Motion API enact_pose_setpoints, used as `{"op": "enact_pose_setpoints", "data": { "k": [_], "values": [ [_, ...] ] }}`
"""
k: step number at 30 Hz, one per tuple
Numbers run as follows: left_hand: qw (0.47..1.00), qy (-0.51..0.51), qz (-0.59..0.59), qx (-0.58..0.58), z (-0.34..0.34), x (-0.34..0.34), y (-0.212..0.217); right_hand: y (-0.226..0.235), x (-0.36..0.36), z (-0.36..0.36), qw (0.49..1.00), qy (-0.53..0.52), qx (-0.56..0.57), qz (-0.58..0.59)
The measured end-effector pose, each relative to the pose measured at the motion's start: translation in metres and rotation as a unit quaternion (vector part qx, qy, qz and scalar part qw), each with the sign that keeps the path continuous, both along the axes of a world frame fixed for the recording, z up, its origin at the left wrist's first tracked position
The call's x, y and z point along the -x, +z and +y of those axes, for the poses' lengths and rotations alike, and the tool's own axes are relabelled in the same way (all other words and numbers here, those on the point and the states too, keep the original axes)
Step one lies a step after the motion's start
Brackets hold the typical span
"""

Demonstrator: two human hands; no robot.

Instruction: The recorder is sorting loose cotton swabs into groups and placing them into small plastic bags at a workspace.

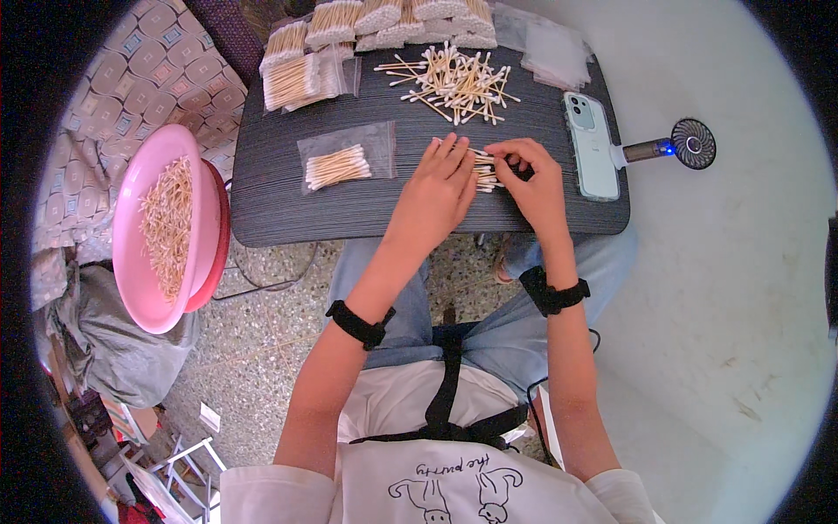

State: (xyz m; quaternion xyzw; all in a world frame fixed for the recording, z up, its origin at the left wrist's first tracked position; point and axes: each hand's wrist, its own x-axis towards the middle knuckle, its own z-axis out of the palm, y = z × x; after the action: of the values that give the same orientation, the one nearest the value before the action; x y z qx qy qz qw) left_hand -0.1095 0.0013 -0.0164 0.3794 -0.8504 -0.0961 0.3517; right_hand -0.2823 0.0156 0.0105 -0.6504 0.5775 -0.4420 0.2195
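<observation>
My left hand (439,188) lies flat with fingers together on the dark table (279,196), pressed against a small row of cotton swabs (485,175). From the other side, my right hand (534,179) curls its fingers over the same swabs. A loose heap of cotton swabs (456,83) lies further back on the table. To the left of my hands sits a small clear bag filled with swabs (342,162).
Filled swab bags (305,77) and bundles (393,19) line the table's far edge, with empty clear bags (554,52) at the far right. A phone (592,144) and a handheld fan (681,144) lie right. A pink basin of swabs (166,223) stands left.
</observation>
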Motion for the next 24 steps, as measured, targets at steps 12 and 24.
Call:
{"op": "enact_pose_setpoints", "data": {
  "k": [12,24],
  "values": [
    [1.0,0.01,-0.003,0.007,0.0003,0.0011,0.0001,0.002,-0.0057,0.0025,1.0,0.016,0.005,-0.002],
    [1.0,0.006,0.008,-0.001,0.001,0.0018,0.0036,-0.0006,0.0013,-0.0007,0.988,0.028,0.061,0.142]
  ]
}}
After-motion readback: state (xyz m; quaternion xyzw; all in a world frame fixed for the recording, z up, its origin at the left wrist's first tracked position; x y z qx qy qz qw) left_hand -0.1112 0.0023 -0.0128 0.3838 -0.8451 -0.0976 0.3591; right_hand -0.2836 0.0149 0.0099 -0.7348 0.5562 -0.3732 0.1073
